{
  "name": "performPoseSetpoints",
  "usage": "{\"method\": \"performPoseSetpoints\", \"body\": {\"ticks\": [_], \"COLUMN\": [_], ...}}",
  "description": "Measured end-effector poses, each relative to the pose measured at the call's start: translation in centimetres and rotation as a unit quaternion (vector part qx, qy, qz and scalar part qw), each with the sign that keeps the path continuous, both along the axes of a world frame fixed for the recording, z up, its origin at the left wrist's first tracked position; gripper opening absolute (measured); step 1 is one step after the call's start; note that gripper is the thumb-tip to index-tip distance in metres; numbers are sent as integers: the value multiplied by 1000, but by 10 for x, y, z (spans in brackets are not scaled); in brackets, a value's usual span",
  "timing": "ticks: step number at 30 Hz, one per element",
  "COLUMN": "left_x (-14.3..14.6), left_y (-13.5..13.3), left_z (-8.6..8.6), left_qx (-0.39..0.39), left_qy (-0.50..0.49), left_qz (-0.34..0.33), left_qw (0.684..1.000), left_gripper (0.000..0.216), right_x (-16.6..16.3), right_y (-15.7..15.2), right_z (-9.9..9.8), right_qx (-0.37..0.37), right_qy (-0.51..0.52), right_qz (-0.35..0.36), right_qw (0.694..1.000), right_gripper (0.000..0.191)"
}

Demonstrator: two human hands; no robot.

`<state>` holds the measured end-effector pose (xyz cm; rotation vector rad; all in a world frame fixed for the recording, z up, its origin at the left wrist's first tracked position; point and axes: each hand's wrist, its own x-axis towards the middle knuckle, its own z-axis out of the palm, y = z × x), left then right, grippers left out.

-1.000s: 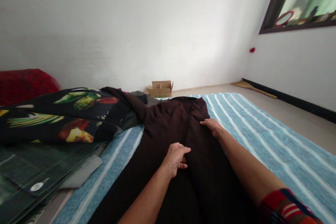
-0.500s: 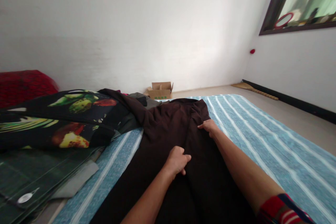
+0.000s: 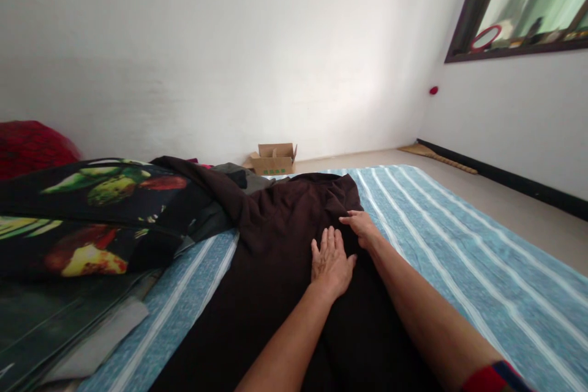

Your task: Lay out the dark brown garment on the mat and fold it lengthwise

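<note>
A long dark brown garment (image 3: 275, 269) lies spread over the blue-and-white striped sheet, its far end gathered in folds. What kind of garment it is I cannot tell. My left hand (image 3: 331, 264) rests flat on it near the middle, fingers stretched forward and slightly apart. Just beyond and to the right, my right hand (image 3: 362, 228) is at the garment's right edge, with the fingers pinching the cloth; the fingertips are partly hidden. A twisted strip of the same brown cloth reaches left onto a black garment with a vegetable print (image 3: 114, 214).
Dark green folded clothes (image 3: 55, 312) lie at the left below the printed garment. A red bundle (image 3: 34, 148) sits behind. An open cardboard box (image 3: 274, 162) stands by the wall. The striped sheet (image 3: 441, 257) extends right, toward the floor and a woven item (image 3: 436, 156).
My left hand has gone from a closed grip on the brown cloth to lying flat, further forward and right. My right hand stays at the right edge. The view has shifted slightly right.
</note>
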<state>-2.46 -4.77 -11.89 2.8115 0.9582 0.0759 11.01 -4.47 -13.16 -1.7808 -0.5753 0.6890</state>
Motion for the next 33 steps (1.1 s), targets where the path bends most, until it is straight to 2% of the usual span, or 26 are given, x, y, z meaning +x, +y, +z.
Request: {"method": "performPoseSetpoints", "body": {"ticks": [7,12,15,19,24,26,30,33], "left_x": [-5,-4,1,12,15,13,11,12], "left_y": [2,0,-1,3,7,6,4,3], "left_z": [-8,-5,4,7,-8,-11,-11,-13], "left_qx": [23,29,35,51,53,53,39,29], "left_qy": [7,15,13,-7,-14,-16,-14,-18], "left_qz": [-9,-10,-1,-12,-18,-19,-15,-9], "left_qw": [1000,999,999,999,998,998,999,999], "left_gripper": [69,67,66,73,76,77,77,77], "right_x": [-1,7,11,15,22,26,40,54], "right_y": [2,6,8,7,8,15,41,67], "right_z": [-7,-5,-6,-10,-7,-1,13,18], "right_qx": [3,-27,-55,-78,-82,-80,-90,-106], "right_qy": [-67,-162,-204,-230,-245,-247,-236,-207], "right_qz": [-21,-43,-44,-37,-11,-1,2,3], "right_qw": [998,986,976,969,966,966,967,973], "right_gripper": [22,48,52,45,29,19,33,33]}}
